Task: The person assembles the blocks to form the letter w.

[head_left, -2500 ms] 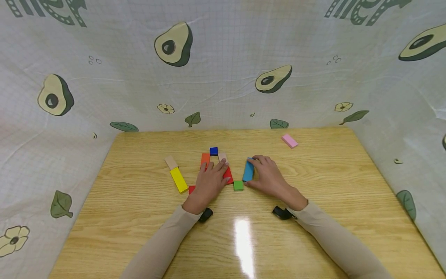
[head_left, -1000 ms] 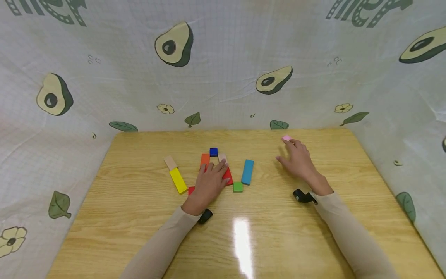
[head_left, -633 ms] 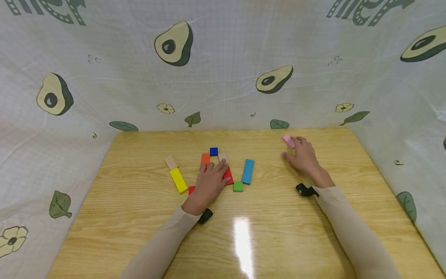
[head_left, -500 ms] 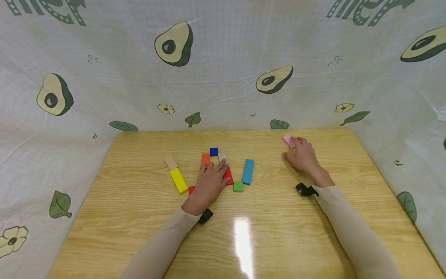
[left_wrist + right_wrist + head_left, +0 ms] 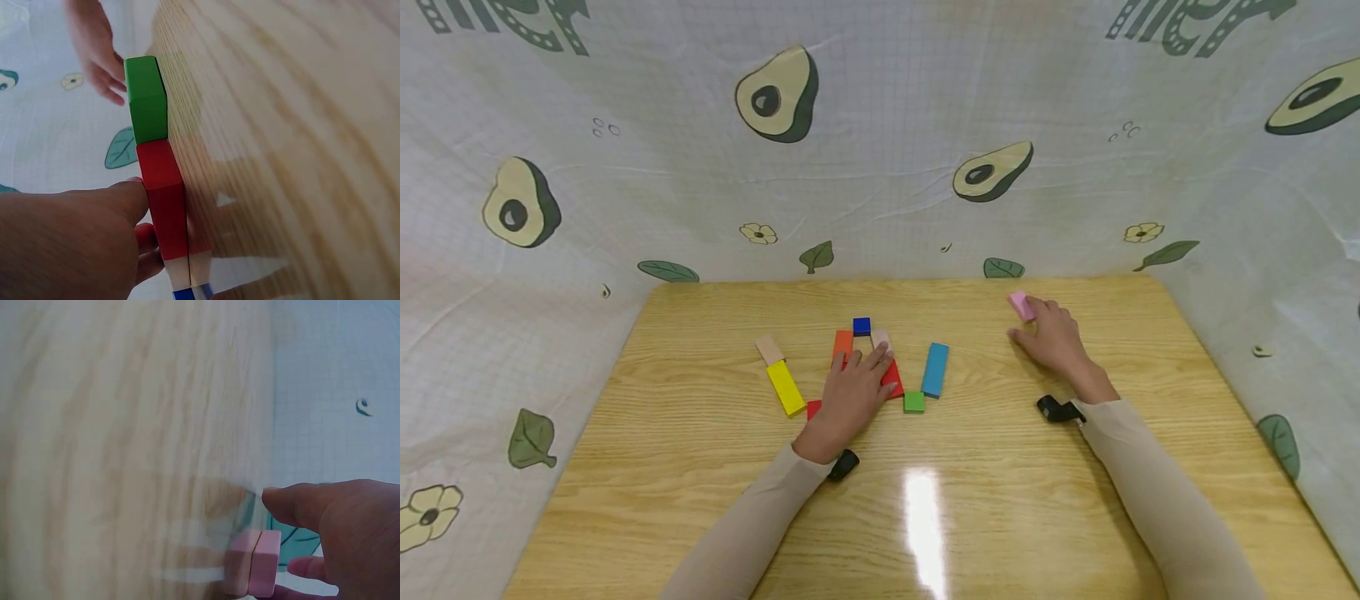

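Observation:
My left hand (image 5: 857, 383) lies flat with straight fingers on a red block (image 5: 892, 379) and next to an orange block (image 5: 843, 342). In the left wrist view the left hand (image 5: 69, 244) touches the red block (image 5: 164, 200), which butts against a green block (image 5: 147, 100). At the back right of the table my right hand (image 5: 1052, 337) has its fingers curled at a pink block (image 5: 1021, 305). The right wrist view shows the pink block (image 5: 262, 562) low on the wood at the right hand (image 5: 350, 531), its thumb just above it.
A light blue block (image 5: 936, 369) lies beside the green block (image 5: 913, 402). A dark blue cube (image 5: 862, 326), a beige piece (image 5: 880, 337), a yellow bar (image 5: 786, 387), a tan block (image 5: 768, 350) and a small red piece (image 5: 813, 409) lie around them. Printed cloth walls the wooden table (image 5: 700, 467).
My right hand let go of the light blue block, moved to the back right and closed on the pink block. It has barely moved in the last half second. The left hand stayed put.

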Tool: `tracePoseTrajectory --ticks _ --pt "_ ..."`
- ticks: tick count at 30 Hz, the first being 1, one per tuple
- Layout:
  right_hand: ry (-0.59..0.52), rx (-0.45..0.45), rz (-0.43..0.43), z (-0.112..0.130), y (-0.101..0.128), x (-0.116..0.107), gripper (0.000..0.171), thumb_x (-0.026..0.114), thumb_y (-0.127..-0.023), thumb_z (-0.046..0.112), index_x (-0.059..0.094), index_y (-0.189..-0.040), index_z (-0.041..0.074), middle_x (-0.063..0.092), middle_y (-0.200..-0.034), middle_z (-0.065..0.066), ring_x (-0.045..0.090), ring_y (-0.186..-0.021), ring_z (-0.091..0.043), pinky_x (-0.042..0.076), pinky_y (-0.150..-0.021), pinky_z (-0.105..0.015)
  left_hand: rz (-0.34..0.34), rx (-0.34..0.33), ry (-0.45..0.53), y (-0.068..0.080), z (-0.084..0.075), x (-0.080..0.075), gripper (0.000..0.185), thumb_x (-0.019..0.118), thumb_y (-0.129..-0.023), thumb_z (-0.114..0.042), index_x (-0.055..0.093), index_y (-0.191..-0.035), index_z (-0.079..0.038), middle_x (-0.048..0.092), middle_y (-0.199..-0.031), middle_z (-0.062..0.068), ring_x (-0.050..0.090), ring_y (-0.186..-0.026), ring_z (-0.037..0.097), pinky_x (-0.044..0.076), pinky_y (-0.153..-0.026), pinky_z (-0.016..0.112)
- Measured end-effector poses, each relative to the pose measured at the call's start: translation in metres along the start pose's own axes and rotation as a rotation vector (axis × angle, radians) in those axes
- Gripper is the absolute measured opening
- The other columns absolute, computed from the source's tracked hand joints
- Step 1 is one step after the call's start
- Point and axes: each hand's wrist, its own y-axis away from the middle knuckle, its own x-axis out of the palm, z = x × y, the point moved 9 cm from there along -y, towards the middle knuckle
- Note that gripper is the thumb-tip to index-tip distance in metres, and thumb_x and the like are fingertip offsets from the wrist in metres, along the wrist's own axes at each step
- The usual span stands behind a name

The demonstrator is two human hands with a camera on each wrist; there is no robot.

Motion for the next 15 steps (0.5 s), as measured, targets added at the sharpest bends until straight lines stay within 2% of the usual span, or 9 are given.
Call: tracePoseTrajectory --ticks 7,11,15 --pt "0.014 -0.008 -0.015 0.005 -0.001 -0.001 0.068 0.067 -0.085 0.023 0.036 -0.137 -0.006 0.048 -0.117 -0.029 0.043 -0.102 -0.045 0.029 -0.088 -0.059 0.004 -0.005 0.002 0.0 0.001 0.001 0.054 0.039 -0.097 -0.047 0.034 -0.145 -0.023 0.026 -0.151 -0.005 0.038 -0.125 0.027 0.021 -0.104 0.047" --pt "0.029 -0.036 -0.013 0.004 -0.008 -0.004 0.068 0.069 -0.082 0.018 0.037 -0.136 -0.008 0.044 -0.125 -0.03 0.041 -0.108 -0.047 0.029 -0.091 -0.06 -0.003 0.0 0.001 0.0 0.001 0.001 0.055 0.04 -0.097 -0.047 0.035 -0.145 -0.022 0.027 -0.15 -0.005 0.039 -0.124 0.026 0.022 -0.103 0.047" --pt "0.049 -0.118 0.007 0.005 -0.018 -0.004 0.068 0.068 -0.079 0.012 0.037 -0.136 -0.01 0.037 -0.135 -0.032 0.037 -0.117 -0.051 0.028 -0.095 -0.061 -0.01 0.003 0.005 0.001 0.0 -0.001 0.053 0.041 -0.097 -0.045 0.037 -0.144 -0.022 0.029 -0.15 -0.005 0.04 -0.124 0.027 0.023 -0.104 0.048"
